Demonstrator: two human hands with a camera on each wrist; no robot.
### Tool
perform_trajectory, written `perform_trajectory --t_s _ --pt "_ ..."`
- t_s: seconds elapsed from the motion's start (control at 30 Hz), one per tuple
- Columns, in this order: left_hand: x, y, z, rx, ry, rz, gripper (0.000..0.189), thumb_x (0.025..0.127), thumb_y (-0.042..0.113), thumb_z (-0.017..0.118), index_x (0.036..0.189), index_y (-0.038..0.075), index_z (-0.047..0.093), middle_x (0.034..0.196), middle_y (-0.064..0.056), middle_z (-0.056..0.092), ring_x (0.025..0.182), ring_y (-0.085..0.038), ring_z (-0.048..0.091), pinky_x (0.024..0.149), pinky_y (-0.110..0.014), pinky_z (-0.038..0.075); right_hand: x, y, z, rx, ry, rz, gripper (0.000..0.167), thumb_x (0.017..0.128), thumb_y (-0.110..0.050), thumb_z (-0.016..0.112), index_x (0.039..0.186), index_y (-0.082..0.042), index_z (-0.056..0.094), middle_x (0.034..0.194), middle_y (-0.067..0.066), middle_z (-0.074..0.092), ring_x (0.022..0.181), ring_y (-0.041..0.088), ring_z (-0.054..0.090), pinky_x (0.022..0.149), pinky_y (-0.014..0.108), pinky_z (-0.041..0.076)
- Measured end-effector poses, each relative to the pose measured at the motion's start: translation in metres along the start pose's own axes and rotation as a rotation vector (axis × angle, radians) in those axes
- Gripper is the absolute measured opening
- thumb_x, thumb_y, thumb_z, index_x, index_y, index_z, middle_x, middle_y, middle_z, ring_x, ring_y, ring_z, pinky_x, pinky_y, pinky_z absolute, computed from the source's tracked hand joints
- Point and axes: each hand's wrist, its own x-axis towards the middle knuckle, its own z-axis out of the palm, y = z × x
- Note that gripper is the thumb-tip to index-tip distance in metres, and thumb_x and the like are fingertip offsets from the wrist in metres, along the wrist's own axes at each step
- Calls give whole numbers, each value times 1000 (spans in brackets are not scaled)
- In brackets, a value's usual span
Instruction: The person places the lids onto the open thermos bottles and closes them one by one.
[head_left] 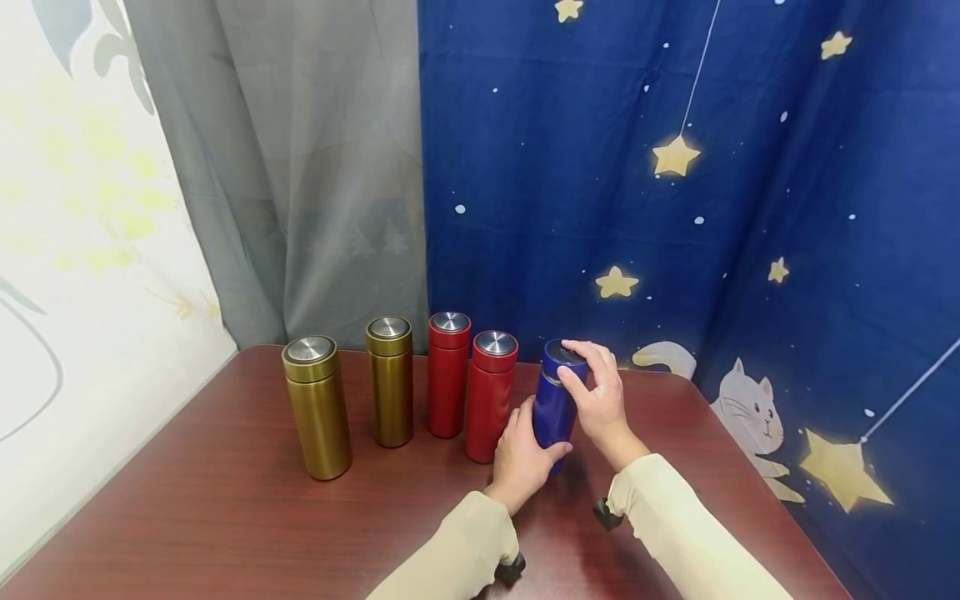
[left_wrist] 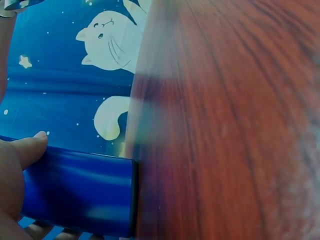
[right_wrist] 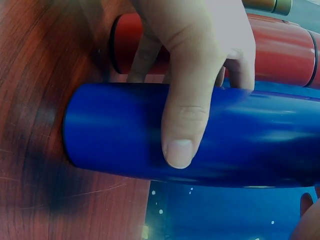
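Note:
A blue thermos bottle point(head_left: 552, 410) stands at the right end of a group of bottles, tilted slightly in the head view. My left hand point(head_left: 521, 452) grips its lower body, the thumb point(right_wrist: 186, 125) lying across the front and the fingers curled behind. Up at the top, my right hand point(head_left: 602, 397) holds the lid point(head_left: 564, 355) between thumb and fingers. In the left wrist view the bottle's base point(left_wrist: 134, 197) is near the tabletop; whether it touches is hard to tell.
Left of the blue bottle stand two red thermos bottles point(head_left: 491, 404) point(head_left: 447, 383), then two gold ones point(head_left: 392, 392) point(head_left: 321, 417), all upright with steel-topped lids. They share a dark red wooden table point(head_left: 247, 533). Behind hang a grey curtain point(head_left: 337, 167) and a blue starry curtain point(head_left: 555, 183).

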Motion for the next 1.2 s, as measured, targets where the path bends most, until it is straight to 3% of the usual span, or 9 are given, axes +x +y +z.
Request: perform_trajectory --t_s 0.17,0.3,0.47,0.57,0.67,1.0,1.2 --pt "0 2 -1 -17 13 0 85 73 38 85 142 16 43 118 -5 59 104 -26 61 92 -51 49 0 3 -1 42 -25 31 34 87 1 65 121 6 61 128 27 56 125 38 44 104 53 33" --pt "3 5 -3 -43 7 -3 86 72 39 85 143 15 42 120 -6 58 105 -26 61 92 -50 49 0 5 -2 70 -43 63 35 89 1 63 123 5 60 130 25 56 126 34 45 105 44 34" --pt "17 13 -10 -184 2 58 93 75 39 83 150 17 33 135 -6 53 117 -26 55 99 -50 44 0 6 -3 59 -43 59 34 88 3 64 122 5 61 129 24 57 123 35 47 103 32 35" --pt "25 17 -15 -250 0 115 93 76 35 83 151 17 31 137 -6 53 118 -25 55 99 -48 45 0 5 -2 46 -35 42 34 86 4 65 120 6 62 127 26 58 122 38 47 103 36 36" --pt "29 17 -17 -254 -15 144 92 75 33 84 151 18 33 134 -6 56 114 -25 58 97 -46 47 -1 6 -2 38 -27 28 34 85 5 67 119 7 63 125 27 58 121 40 47 103 43 36" --pt "32 15 -20 -253 -67 188 102 75 30 85 155 32 20 134 -6 57 112 -25 60 93 -47 49 -2 7 -5 -26 -5 -28 35 82 5 71 117 6 65 120 27 62 115 43 50 98 54 38" --pt "32 16 -22 -244 -62 217 103 76 32 84 156 30 20 133 -7 58 111 -25 61 93 -46 50 -1 4 -5 -68 0 -59 36 79 5 74 115 6 66 116 25 64 112 44 52 97 51 40"
